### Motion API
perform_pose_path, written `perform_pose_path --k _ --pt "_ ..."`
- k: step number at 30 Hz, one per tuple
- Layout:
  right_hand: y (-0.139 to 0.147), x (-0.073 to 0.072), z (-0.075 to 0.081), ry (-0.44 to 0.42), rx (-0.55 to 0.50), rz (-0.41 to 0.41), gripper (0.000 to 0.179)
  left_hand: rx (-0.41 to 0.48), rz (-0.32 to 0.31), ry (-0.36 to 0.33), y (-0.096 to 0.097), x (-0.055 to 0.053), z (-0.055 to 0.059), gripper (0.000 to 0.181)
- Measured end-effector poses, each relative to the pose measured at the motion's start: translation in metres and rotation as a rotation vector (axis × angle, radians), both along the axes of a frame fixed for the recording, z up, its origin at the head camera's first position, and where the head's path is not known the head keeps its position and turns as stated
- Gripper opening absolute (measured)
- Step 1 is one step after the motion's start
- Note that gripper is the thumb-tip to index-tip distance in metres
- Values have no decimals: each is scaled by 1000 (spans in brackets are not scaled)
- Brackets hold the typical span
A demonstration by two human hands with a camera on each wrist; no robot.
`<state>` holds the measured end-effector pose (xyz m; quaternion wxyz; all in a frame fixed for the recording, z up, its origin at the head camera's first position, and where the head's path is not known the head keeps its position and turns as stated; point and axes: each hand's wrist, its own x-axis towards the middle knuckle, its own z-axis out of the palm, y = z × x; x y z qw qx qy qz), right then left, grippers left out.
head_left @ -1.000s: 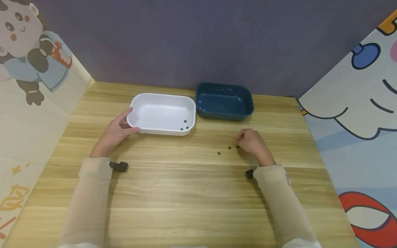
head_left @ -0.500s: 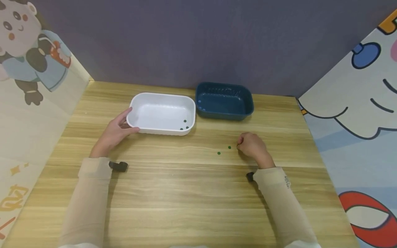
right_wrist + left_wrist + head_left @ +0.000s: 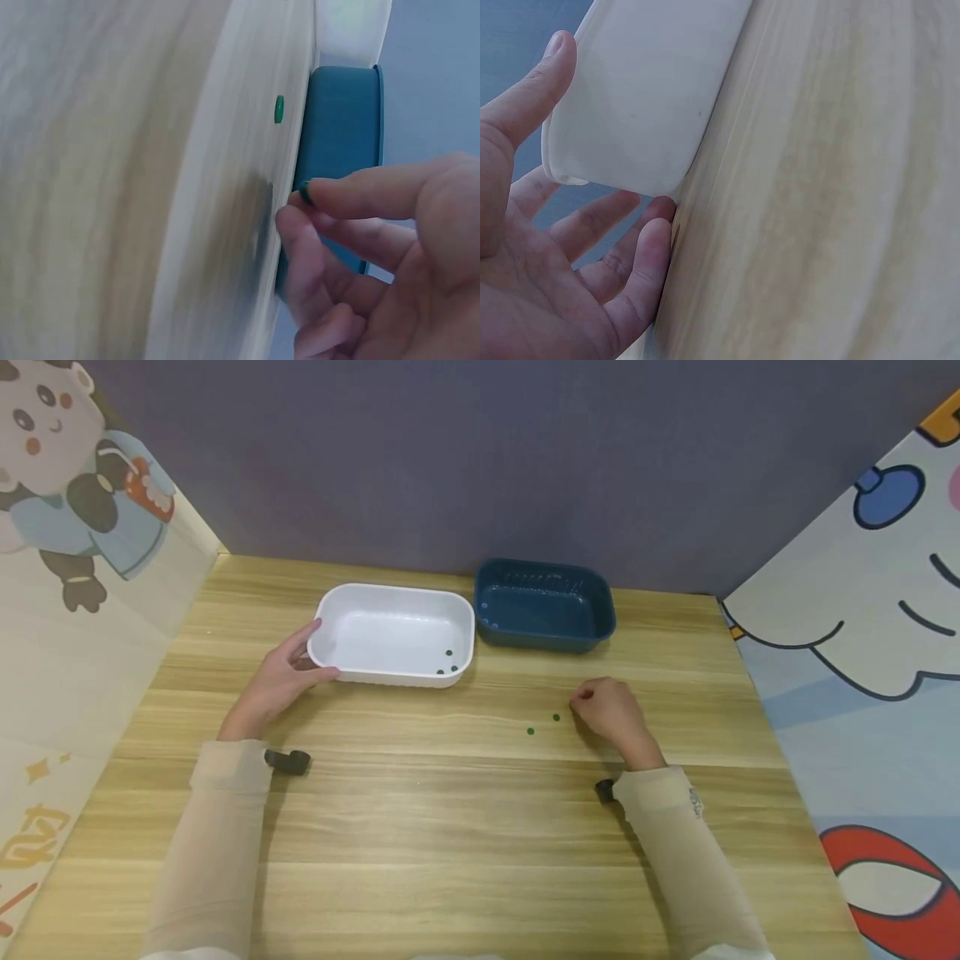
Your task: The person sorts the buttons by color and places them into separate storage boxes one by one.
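My left hand (image 3: 273,687) holds the left end of a white plastic basin (image 3: 390,677), thumb at the front side and fingers at the left rim. The left wrist view shows the thumb along the wall of the basin (image 3: 645,97). Between thumb and forefinger, my right hand (image 3: 611,714) pinches a small green bead (image 3: 305,193), low over the table. Two more green beads lie on the wood to its left, the nearer bead (image 3: 557,717) and the farther bead (image 3: 530,732). Several dark green beads (image 3: 448,653) rest in the basin's right front corner.
A dark blue basin (image 3: 543,642) stands right beside the white one, with several small blue beads (image 3: 484,606) at its left end. Behind both rises a grey panel (image 3: 420,468). Cartoon-printed panels flank the wooden table (image 3: 420,827).
My right hand has picked up the rightmost green bead from the table and pulled slightly toward me. The left hand and both basins stay in place.
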<state>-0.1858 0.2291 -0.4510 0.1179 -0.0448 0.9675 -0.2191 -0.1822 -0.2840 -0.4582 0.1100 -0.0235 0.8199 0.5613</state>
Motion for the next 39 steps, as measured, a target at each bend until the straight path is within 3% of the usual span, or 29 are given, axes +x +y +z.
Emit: perform_pose_path --k 16,28,39 --pt "-7 -5 10 195 -424 -198 16 5 6 12 1 1 2 94" --pt "-12 -8 9 162 -618 -191 18 26 8 17 1 1 0 95" --pt "-20 -10 8 121 -645 -202 20 -13 3 11 0 0 1 95"
